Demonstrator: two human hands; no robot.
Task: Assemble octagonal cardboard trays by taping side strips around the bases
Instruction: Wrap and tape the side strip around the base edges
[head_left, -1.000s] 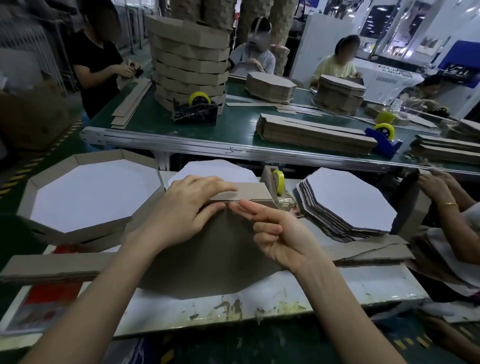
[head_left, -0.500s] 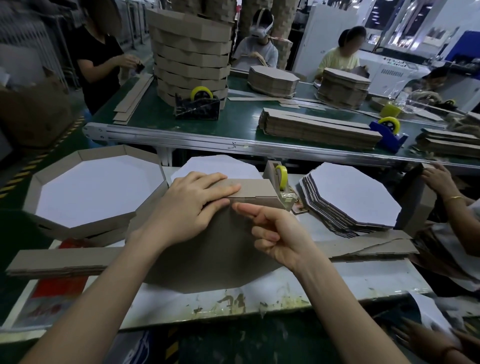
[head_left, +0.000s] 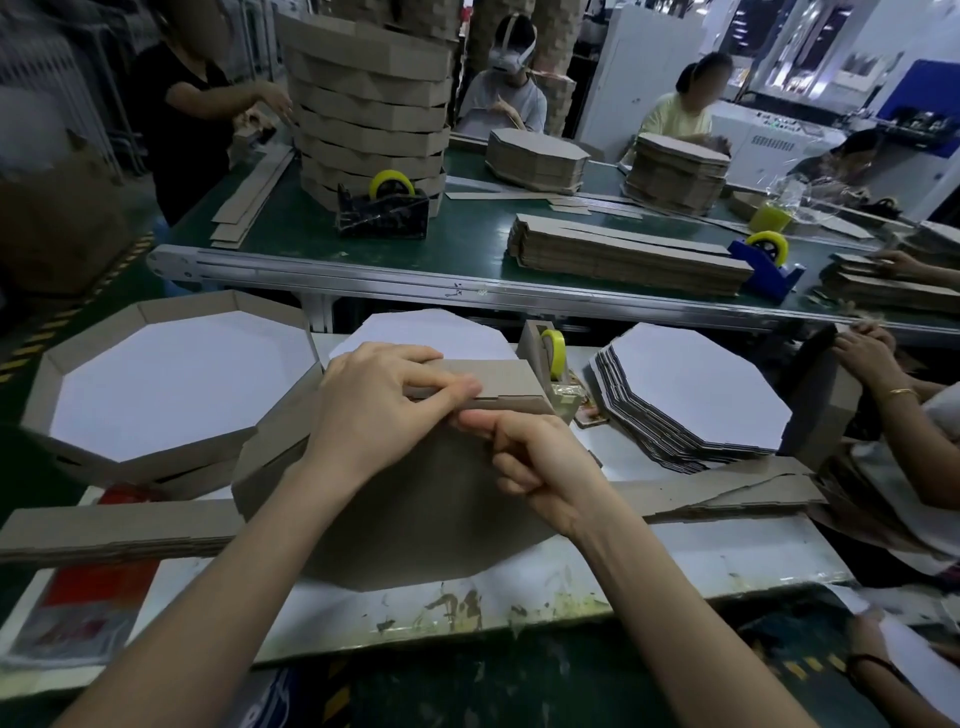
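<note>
side strip: left end under left hand | base: top hidden

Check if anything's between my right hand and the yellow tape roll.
Only the side strip your left hand grips: its end lies between your right hand and the tape roll. Right of it looks open.

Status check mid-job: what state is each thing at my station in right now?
Left hand: grips the side strip.
Right hand: index finger presses where strip meets base.
Base: grey side showing, strip along its far edge.
Finished tray: assembled, white inside up.
Stack of bases: fanned, white side up.
Tape dispenser: holds yellow roll.
</note>
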